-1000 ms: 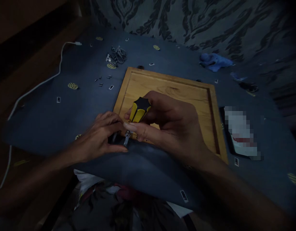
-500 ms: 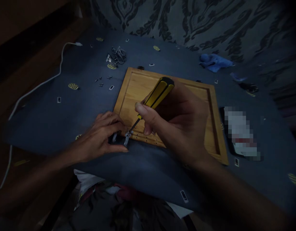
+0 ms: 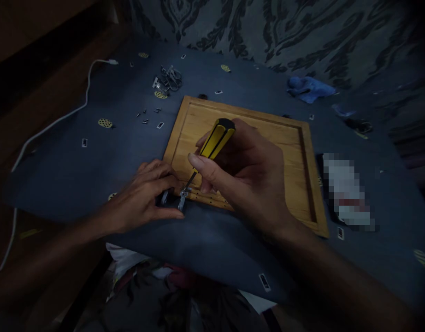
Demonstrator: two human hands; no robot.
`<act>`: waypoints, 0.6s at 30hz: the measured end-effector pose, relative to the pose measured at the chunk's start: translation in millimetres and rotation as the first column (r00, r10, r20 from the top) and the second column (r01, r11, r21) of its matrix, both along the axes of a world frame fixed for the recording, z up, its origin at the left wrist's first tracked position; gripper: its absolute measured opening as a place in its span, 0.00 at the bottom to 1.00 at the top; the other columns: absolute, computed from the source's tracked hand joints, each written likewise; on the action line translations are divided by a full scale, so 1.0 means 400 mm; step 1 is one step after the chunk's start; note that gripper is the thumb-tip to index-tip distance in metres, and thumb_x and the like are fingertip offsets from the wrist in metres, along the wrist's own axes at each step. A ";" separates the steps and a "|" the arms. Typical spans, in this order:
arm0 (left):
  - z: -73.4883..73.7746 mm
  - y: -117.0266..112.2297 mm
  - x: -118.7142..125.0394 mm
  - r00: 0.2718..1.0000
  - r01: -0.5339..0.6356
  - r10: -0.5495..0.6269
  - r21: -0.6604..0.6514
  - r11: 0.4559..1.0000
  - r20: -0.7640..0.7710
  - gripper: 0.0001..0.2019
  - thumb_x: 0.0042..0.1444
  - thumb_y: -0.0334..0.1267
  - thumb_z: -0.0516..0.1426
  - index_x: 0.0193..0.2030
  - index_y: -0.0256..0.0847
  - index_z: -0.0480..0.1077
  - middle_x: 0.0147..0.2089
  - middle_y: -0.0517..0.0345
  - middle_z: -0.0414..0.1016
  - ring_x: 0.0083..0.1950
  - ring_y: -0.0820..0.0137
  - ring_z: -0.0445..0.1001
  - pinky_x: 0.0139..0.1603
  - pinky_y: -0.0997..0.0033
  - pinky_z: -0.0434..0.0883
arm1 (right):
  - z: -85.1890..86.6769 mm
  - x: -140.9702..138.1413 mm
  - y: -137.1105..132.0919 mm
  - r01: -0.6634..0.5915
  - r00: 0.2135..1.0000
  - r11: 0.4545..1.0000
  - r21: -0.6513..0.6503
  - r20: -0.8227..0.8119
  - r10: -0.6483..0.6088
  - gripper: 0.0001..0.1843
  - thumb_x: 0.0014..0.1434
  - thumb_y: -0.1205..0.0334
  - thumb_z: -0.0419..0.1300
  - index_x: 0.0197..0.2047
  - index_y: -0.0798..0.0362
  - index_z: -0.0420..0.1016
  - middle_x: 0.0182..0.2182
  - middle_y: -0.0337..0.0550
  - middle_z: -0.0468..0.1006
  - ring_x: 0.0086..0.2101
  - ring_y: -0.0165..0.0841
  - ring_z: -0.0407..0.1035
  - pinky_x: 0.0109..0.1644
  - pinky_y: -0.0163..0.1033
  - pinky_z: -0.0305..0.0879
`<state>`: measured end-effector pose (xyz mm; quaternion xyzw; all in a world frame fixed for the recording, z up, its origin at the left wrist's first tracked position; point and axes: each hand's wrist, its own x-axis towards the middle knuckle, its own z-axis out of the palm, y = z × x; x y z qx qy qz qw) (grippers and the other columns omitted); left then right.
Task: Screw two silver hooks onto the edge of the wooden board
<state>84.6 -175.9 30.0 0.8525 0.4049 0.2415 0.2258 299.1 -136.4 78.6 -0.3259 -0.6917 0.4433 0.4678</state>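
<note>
My right hand (image 3: 247, 175) is closed around the yellow-and-black handle of a screwdriver (image 3: 215, 140). Its shaft slants down to a small silver metal fitting (image 3: 182, 199) at the near left edge of a wooden panel (image 3: 295, 182). My left hand (image 3: 148, 193) is curled around that corner, its thumb along the near side of the fitting and its fingers over the panel edge. A second metal piece (image 3: 165, 197) shows partly beneath the fingers. Small dark holes run along the panel's near edge. The screw under the tip is too small to make out.
Several loose screws (image 3: 145, 121) lie left of the panel, with a pile of metal fittings (image 3: 169, 79) behind them. A white cable (image 3: 60, 120) runs along the left. Blue crumpled plastic (image 3: 309, 89) and a blurred-out item (image 3: 347, 191) lie at the right.
My right hand and the screwdriver handle have shifted left and slightly down, so the screwdriver's tilt has changed. My left hand, the fitting and the panel stay in place.
</note>
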 end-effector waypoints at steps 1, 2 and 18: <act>0.001 0.000 0.000 1.000 -0.002 0.002 -0.010 1.000 -0.004 0.23 0.65 0.61 0.61 0.51 0.44 0.76 0.55 0.51 0.77 0.57 0.54 0.73 0.62 0.51 0.67 | 0.006 0.004 0.001 -0.032 0.999 0.999 -0.018 0.019 0.032 0.11 0.65 0.51 0.70 0.40 0.46 0.74 0.30 0.33 0.75 0.23 0.26 0.71 0.23 0.32 0.74; 0.002 0.000 0.000 1.000 -0.005 0.005 -0.019 1.000 -0.007 0.23 0.64 0.61 0.62 0.51 0.44 0.76 0.55 0.51 0.77 0.57 0.54 0.73 0.62 0.50 0.67 | 0.012 0.009 0.002 -0.069 0.997 0.997 -0.032 0.033 0.071 0.10 0.65 0.51 0.70 0.42 0.46 0.76 0.30 0.33 0.76 0.23 0.27 0.72 0.24 0.33 0.75; 0.014 0.003 0.003 0.999 -0.018 0.016 -0.076 0.997 -0.028 0.22 0.63 0.61 0.64 0.50 0.45 0.77 0.48 0.54 0.77 0.52 0.56 0.72 0.53 0.56 0.69 | 0.031 0.019 0.006 -0.189 0.981 0.979 -0.078 0.025 0.191 0.10 0.62 0.58 0.73 0.39 0.47 0.75 0.37 0.34 0.81 0.27 0.26 0.75 0.27 0.32 0.77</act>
